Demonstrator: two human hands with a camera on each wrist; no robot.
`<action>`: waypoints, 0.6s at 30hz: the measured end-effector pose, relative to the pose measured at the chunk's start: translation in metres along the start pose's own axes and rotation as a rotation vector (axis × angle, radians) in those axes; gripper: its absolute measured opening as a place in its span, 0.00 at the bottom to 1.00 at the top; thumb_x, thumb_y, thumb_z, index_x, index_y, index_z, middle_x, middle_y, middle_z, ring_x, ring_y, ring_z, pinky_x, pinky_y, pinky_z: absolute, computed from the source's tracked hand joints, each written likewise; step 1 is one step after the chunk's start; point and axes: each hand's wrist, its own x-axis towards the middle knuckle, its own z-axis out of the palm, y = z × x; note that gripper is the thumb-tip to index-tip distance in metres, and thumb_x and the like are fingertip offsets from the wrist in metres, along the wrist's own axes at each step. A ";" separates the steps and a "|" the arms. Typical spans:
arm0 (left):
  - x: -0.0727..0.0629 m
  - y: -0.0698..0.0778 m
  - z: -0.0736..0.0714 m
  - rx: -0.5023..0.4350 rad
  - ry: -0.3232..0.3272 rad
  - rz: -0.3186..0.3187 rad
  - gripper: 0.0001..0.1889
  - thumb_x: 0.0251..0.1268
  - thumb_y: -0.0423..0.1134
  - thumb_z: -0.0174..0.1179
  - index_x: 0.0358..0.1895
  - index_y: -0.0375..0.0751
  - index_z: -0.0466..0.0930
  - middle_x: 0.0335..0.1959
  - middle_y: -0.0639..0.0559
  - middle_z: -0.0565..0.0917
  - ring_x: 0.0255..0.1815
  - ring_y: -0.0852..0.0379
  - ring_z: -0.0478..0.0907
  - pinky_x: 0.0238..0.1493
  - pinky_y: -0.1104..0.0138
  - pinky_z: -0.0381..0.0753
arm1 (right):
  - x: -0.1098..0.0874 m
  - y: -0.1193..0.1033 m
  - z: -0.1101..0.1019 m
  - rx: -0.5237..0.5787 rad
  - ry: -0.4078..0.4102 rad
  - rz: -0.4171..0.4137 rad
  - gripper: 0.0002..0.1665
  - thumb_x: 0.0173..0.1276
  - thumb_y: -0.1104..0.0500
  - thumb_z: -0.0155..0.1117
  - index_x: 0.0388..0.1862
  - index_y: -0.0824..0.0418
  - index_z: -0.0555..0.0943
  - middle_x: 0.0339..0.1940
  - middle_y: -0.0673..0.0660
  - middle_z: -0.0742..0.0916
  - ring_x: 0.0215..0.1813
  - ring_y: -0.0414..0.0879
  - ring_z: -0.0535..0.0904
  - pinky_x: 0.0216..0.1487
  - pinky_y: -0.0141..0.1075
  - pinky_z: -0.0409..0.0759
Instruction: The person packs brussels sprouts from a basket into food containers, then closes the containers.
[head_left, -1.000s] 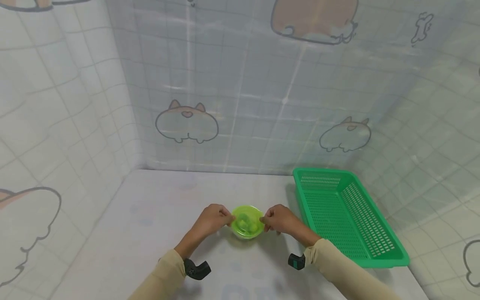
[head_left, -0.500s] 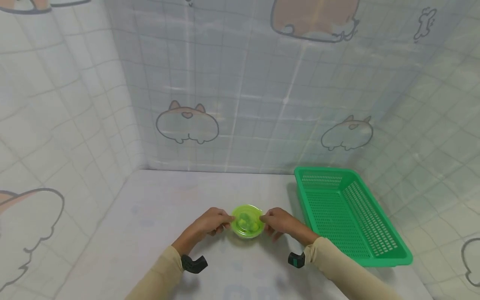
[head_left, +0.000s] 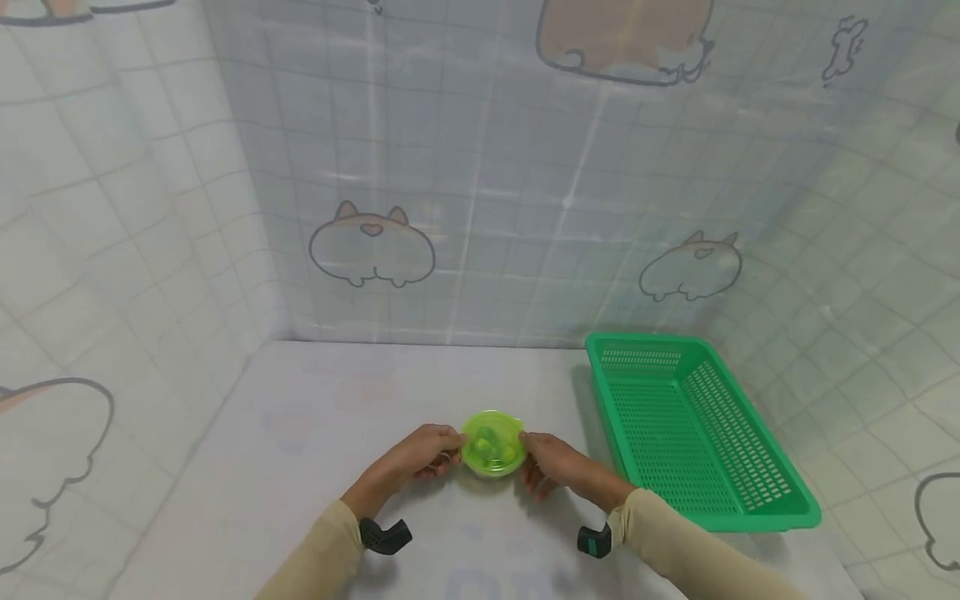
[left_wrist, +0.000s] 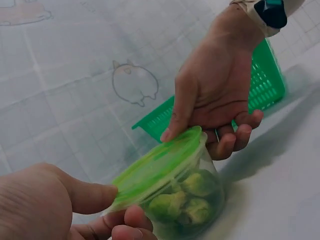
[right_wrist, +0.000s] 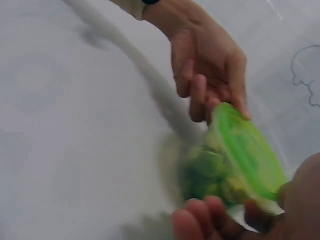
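Between the two hands is a small clear plastic bowl with a translucent green lid over its mouth. Green, roundish pieces, like small leafy vegetables, show through its side in the left wrist view. My left hand pinches the left edge of the lid, thumb on top and fingers below the rim. On the opposite edge, my right hand pinches the rim the same way, its other fingers loosely bent beside the bowl. The lid lies across the whole rim.
A green perforated plastic basket stands to the right on the white table, just past the right forearm. Pale sheets printed with a grid and cartoon dogs form walls at the back and sides.
Both hands have shifted slightly, their wrists and knuckles lower around the lid's rim, and the right fingers have spread down beside the bowl. The bowl stays in nearly the same spot.
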 end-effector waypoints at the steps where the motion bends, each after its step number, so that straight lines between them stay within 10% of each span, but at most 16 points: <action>1: 0.000 -0.002 0.001 -0.010 -0.002 0.008 0.19 0.73 0.54 0.57 0.36 0.40 0.77 0.27 0.52 0.77 0.20 0.60 0.67 0.20 0.69 0.62 | -0.001 0.002 0.003 0.007 0.014 -0.006 0.29 0.85 0.45 0.36 0.46 0.66 0.76 0.28 0.60 0.83 0.27 0.49 0.81 0.29 0.46 0.83; 18: 0.003 -0.017 0.036 -0.177 0.125 0.183 0.17 0.80 0.46 0.49 0.30 0.42 0.63 0.20 0.54 0.66 0.16 0.61 0.60 0.17 0.70 0.61 | 0.010 0.038 0.027 0.004 0.278 -0.162 0.30 0.84 0.40 0.36 0.32 0.61 0.71 0.17 0.51 0.73 0.18 0.44 0.69 0.20 0.38 0.72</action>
